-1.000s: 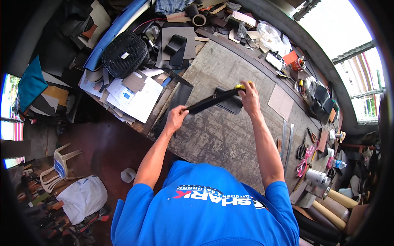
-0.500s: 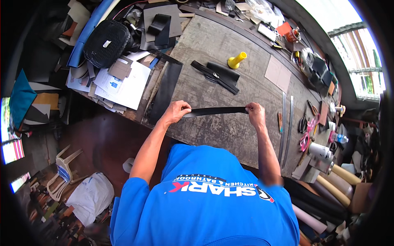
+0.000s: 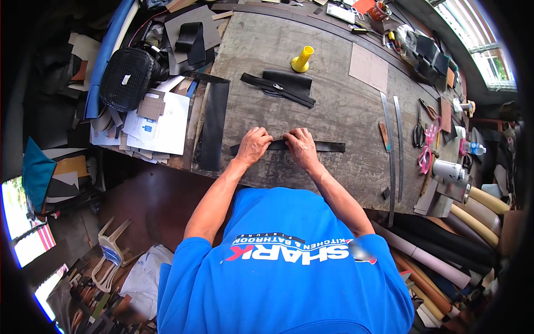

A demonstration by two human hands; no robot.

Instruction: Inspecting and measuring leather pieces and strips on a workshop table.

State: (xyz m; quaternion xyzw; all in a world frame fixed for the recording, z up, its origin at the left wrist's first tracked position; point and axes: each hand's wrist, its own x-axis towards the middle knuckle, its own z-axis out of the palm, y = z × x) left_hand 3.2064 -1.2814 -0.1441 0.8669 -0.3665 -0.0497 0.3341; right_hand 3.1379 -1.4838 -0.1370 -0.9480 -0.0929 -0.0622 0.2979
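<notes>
A narrow black strip (image 3: pixel 331 147) of leather-like material runs left to right near the front of the worktable. My left hand (image 3: pixel 255 146) is closed on it left of its middle, fingertips pinched. Close beside, my right hand (image 3: pixel 301 149) also pinches the strip, whose right end reaches well past the fingers and appears to lie on the wood. Its left end shows just beyond my left hand. Farther back lie a black zipper (image 3: pixel 272 87) with a silver pull and a black piece (image 3: pixel 292 81) partly under it. A yellow flared cylinder (image 3: pixel 302 60) stands behind them.
On the worktable (image 3: pixel 334 183), a wide black strip (image 3: pixel 215 125) lies left, beside papers (image 3: pixel 169 125) and a black basket (image 3: pixel 127 79). To the right are metal rulers (image 3: pixel 398 145), a beige sheet (image 3: pixel 369 67), black scissors (image 3: pixel 419 133) and pink scissors (image 3: pixel 428 146). Material rolls (image 3: pixel 428 259) lean below.
Both hands have come together from the strip's two ends toward its middle. The strip, stretched between them before, now lies lower along the tabletop. My view has shifted slightly.
</notes>
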